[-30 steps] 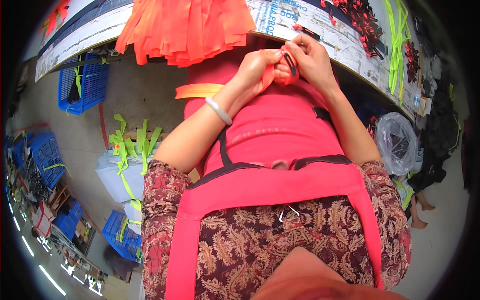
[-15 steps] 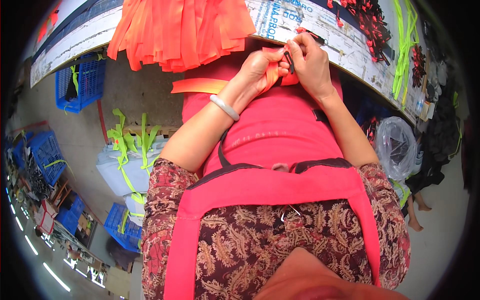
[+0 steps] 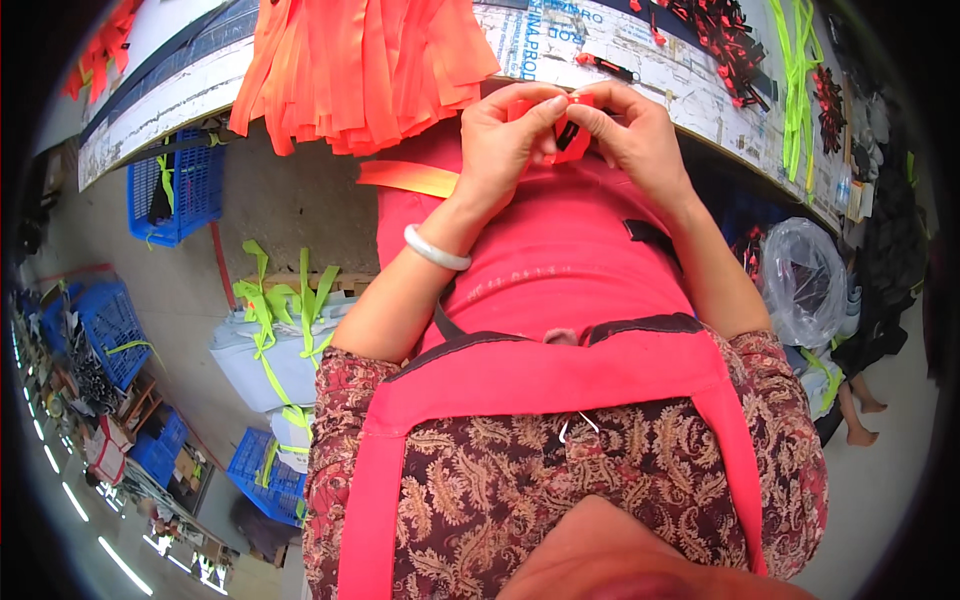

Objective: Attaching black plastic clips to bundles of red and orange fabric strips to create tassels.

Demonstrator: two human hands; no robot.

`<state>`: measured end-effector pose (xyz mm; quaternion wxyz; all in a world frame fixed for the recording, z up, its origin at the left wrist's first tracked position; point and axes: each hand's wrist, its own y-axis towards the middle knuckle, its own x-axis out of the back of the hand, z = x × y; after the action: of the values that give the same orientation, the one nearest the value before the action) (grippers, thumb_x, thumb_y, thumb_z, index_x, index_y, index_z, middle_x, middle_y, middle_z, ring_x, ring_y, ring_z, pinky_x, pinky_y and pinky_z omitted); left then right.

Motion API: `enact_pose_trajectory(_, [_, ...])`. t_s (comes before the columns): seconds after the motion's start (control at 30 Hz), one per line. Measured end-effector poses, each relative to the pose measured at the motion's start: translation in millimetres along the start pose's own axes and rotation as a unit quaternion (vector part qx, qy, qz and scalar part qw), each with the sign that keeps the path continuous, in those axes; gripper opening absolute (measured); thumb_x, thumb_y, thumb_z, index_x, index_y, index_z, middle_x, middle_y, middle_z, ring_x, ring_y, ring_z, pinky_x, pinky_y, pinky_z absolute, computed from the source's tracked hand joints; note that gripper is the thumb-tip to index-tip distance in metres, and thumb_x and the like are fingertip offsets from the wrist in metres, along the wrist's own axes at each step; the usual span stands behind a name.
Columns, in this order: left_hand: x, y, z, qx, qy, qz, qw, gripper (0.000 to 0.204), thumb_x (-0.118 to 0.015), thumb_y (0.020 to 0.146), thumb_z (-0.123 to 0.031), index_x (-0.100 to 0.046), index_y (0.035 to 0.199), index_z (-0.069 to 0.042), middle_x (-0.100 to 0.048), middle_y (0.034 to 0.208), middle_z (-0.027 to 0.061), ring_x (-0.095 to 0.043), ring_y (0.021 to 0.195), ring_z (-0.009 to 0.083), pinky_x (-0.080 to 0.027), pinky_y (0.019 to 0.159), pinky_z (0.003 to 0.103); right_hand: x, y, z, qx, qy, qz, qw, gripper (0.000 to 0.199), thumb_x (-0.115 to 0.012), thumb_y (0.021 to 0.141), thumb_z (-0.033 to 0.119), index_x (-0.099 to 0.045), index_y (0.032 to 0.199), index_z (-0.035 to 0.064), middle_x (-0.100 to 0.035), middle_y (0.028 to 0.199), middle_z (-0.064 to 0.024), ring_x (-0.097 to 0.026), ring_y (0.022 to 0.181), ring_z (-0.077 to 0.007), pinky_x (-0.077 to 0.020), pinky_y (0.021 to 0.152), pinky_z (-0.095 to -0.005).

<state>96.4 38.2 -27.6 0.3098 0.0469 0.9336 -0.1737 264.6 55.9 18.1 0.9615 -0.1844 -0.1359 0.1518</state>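
While the left hand [image 3: 501, 143] and right hand [image 3: 640, 135], nearly together, pinched an orange strap [image 3: 575, 151] and black buckle [image 3: 567, 133] above the apron [image 3: 570, 225], threading seemed underway; drawing it through called for steady fingertips.

The orange straps [image 3: 360, 80] are smooth cloth, the clear bag [image 3: 800, 270] glossy plastic.

A pinkish-red cloth apron [image 3: 560, 385] with broad shoulder straps [image 3: 375, 510], black edging [image 3: 645, 325] and faded pale marks [image 3: 520, 278] covers a dark maroon, beige-paisley blouse [image 3: 480, 480], its sleeves [image 3: 345, 405] ending near the elbows. A smooth whitish bangle [image 3: 433, 253] circles the left wrist [image 3: 452, 228].
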Motion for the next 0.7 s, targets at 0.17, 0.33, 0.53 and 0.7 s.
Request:
enact_pose_trajectory(0.17, [-3.6,-5.7,-4.7,-0.067,0.022,-0.001,0.997,0.009,-0.067,0.087,-0.007,-0.068,0.094,0.000,-0.063,0.078,0.0008,-0.054,0.064,0.0057,-0.045,0.055,0.020,-16.1,-14.7,8.8,0.173,0.020,-0.038,0.984,0.016,-0.066,0.091,0.014,-0.062,0.094,-0.0016,-0.062,0.082,-0.0017,-0.057,0.073,-0.0062,-0.0474,0.065,-0.0186])
enact_pose_trajectory(0.33, [-3.5,-8.6,-15.3,-0.084,0.032,0.008,0.996,0.007,-0.067,0.087,-0.005,-0.068,0.090,0.000,-0.061,0.080,-0.0001,-0.054,0.065,0.0053,-0.044,0.057,0.019,-17.5,-13.2,13.3,0.146,0.034,-0.008,0.989,0.016,-0.063,0.093,0.015,-0.061,0.095,-0.0010,-0.061,0.084,-0.0013,-0.058,0.075,-0.0065,-0.0475,0.067,-0.0193])
enact_pose_trajectory(0.53, [-6.8,-13.9,-38.5,-0.172,0.134,0.034,0.975,0.007,-0.065,0.087,-0.001,-0.067,0.094,0.001,-0.060,0.084,-0.0013,-0.046,0.061,0.0017,-0.033,0.051,0.017,-39.0,-18.0,-11.4,0.240,-0.057,0.005,0.969,0.013,-0.060,0.091,0.006,-0.063,0.102,0.0013,-0.064,0.088,-0.0046,-0.060,0.083,-0.0110,-0.0491,0.075,-0.0248])
enact_pose_trajectory(0.7, [1.4,-25.4,-78.5,-0.152,0.071,-0.031,0.985,0.012,-0.064,0.088,0.001,-0.066,0.100,0.001,-0.062,0.084,0.0000,-0.057,0.074,0.0054,-0.046,0.064,0.018,-48.9,0.8,5.7,0.204,-0.035,0.096,0.974,0.017,-0.060,0.092,0.008,-0.062,0.106,-0.0009,-0.065,0.089,-0.0059,-0.060,0.081,-0.0100,-0.0496,0.074,-0.0258])
